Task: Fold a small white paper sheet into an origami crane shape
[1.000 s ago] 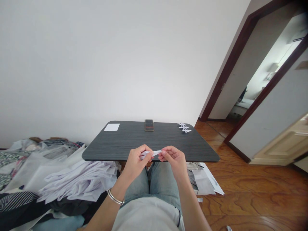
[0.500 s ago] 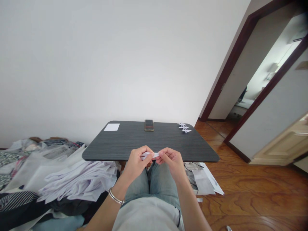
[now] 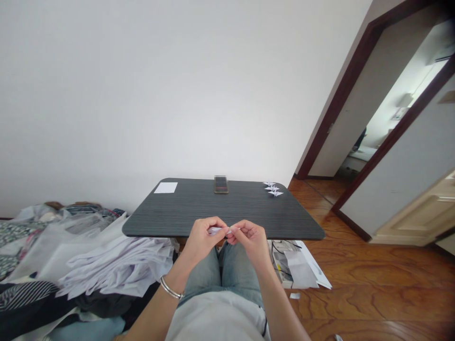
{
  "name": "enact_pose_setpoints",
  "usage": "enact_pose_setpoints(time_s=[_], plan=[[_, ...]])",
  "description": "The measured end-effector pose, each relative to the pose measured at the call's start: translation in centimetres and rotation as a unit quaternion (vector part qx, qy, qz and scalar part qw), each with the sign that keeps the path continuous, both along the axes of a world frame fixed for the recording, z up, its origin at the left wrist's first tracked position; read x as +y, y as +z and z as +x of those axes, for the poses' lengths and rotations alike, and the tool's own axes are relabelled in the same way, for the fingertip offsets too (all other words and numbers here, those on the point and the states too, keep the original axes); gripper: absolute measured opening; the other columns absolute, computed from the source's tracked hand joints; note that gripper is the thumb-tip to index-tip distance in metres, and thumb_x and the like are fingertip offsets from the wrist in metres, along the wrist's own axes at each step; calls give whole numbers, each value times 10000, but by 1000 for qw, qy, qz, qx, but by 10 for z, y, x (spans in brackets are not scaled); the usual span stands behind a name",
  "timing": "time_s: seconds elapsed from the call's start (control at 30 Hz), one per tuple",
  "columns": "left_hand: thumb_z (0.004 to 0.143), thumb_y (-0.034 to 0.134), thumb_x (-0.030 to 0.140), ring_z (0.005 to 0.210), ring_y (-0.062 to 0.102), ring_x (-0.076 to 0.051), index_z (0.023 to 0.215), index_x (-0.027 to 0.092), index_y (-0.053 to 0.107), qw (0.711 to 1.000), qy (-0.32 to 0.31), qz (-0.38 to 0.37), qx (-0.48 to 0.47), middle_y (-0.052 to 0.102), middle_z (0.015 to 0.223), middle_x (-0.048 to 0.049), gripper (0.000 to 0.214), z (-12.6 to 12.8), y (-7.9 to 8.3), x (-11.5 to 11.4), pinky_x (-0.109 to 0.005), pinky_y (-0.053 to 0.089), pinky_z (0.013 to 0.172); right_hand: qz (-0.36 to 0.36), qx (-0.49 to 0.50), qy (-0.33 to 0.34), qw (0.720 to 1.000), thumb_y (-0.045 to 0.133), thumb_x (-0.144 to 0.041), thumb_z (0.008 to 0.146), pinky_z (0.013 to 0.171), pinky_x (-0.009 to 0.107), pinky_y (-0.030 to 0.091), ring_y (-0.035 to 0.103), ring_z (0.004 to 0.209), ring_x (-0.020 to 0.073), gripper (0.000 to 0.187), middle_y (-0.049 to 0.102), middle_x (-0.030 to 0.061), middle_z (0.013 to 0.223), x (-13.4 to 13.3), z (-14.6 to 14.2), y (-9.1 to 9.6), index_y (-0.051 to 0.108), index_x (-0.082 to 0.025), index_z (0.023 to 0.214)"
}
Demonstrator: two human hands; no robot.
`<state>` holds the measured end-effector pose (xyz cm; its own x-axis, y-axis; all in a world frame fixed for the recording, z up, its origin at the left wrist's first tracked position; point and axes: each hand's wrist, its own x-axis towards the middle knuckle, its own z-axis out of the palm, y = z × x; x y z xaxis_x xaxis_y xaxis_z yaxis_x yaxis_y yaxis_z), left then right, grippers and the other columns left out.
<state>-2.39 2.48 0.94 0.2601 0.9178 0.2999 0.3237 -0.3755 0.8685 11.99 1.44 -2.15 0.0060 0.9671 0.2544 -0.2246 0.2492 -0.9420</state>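
My left hand (image 3: 202, 239) and my right hand (image 3: 249, 239) meet just above the near edge of a dark grey table (image 3: 177, 213). Both pinch a small folded white paper (image 3: 216, 230), and only a sliver of it shows between the fingertips. A silver bangle circles my left wrist. My knees in blue jeans sit under the hands.
On the table's far side lie a white paper sheet (image 3: 165, 187), a phone (image 3: 221, 184) and three small folded paper cranes (image 3: 273, 189). Piled clothes and white sheets (image 3: 106, 265) lie to the left. Papers (image 3: 302, 270) lie on the wooden floor at right, near an open doorway (image 3: 384, 123).
My hands have drawn closer together, and the paper strip showing between them has shrunk to a sliver. The view has shifted slightly.
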Motion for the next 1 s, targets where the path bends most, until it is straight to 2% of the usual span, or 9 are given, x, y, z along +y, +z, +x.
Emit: enact_pose_setpoints(time_s=[0.47, 0.6, 1.0], plan=[[711, 591, 312, 471, 413, -87, 611, 122, 621, 999, 0, -31, -45, 543, 518, 10, 217, -1, -1, 4, -192, 290, 466, -4, 26, 14, 1000, 615, -397, 758, 514, 222, 528, 633, 526, 126, 255, 686, 35, 614, 4, 7, 0, 673, -149, 738], [711, 589, 294, 479, 427, -89, 608, 123, 626, 999, -3, -27, -45, 560, 532, 4, 204, 0, -1, 4, -192, 300, 470, 1, 6, 7, 1000, 658, -354, 730, 517, 225, 524, 631, 535, 129, 201, 677, 23, 596, 1, 6, 1, 651, -154, 716], [721, 601, 304, 540, 503, -118, 664, 115, 671, 999, -9, -39, -25, 637, 611, -34, 209, 0, -4, 5, -208, 347, 514, 19, -23, -24, 999, 633, -312, 758, 472, 197, 473, 572, 475, 97, 186, 640, 1, 555, -1, 0, -1, 616, -158, 655]])
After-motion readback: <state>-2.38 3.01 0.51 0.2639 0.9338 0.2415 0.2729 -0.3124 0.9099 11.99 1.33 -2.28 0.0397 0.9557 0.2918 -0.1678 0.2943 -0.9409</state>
